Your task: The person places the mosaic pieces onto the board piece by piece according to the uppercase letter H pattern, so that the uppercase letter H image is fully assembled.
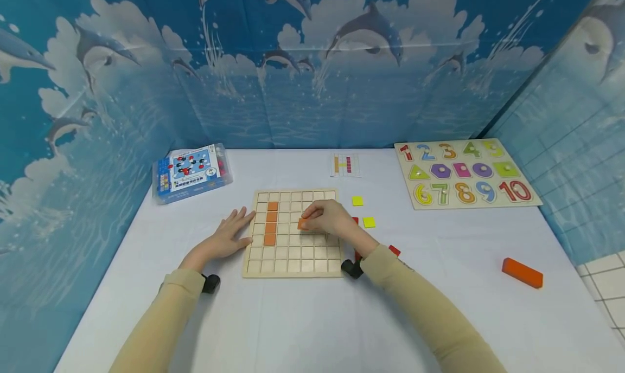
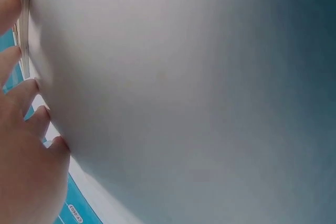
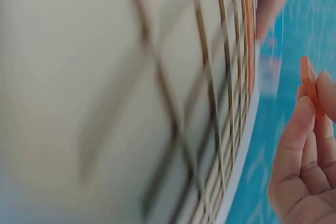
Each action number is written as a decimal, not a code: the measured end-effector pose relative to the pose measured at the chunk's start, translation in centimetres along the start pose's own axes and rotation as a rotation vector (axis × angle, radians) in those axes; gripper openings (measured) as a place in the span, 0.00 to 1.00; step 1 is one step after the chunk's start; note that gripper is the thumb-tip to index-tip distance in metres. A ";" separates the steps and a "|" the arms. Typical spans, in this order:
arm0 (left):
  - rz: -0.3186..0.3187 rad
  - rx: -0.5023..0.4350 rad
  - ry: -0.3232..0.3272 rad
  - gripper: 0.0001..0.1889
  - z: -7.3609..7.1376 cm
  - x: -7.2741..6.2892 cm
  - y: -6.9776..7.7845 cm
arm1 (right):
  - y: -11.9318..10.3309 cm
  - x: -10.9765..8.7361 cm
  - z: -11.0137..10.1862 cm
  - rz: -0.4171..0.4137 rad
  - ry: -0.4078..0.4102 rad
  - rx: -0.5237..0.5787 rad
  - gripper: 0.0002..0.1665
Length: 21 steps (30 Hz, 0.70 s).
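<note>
A wooden grid board (image 1: 293,267) lies flat on the white table, with a column of several orange tiles (image 1: 270,221) set in squares towards its left side. My right hand (image 1: 332,218) pinches a single orange square tile (image 1: 301,224) over the middle of the board. In the right wrist view that tile (image 3: 311,85) is held between thumb and fingers, raised off the grid. At the board's left edge, my left hand (image 1: 225,238) has its fingers spread and touching the side. The left wrist view shows those fingertips (image 2: 11,9) against the board's edge.
Yellow tiles (image 1: 369,222) and red tiles (image 1: 394,250) lie right of the board, some reds partly hidden by the right arm. Behind are a small pattern card (image 1: 345,165), a boxed kit (image 1: 192,172) and a number puzzle (image 1: 410,191). An orange-red bar (image 1: 522,273) lies far right.
</note>
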<state>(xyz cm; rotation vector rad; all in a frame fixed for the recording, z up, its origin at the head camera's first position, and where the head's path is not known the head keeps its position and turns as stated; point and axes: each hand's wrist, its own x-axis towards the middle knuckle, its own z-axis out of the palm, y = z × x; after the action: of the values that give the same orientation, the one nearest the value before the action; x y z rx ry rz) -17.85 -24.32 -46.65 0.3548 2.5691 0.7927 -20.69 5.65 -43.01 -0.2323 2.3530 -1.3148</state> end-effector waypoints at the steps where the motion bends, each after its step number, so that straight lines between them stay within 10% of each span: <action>1: 0.001 0.002 -0.002 0.36 0.0 0.0 0.0 | -0.1 -0.2 0.8 -0.003 -0.017 0.007 0.09; 21: 0.012 0.015 0.005 0.36 0.0 0.1 -0.3 | -2.1 0.5 8.3 -0.087 -0.069 -0.104 0.07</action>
<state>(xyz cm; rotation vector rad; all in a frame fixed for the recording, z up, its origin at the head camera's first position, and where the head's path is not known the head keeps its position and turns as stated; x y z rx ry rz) -18.00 -24.55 -46.85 0.3738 2.5810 0.7802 -17.54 -2.02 -45.21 -0.4093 2.3789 -1.2037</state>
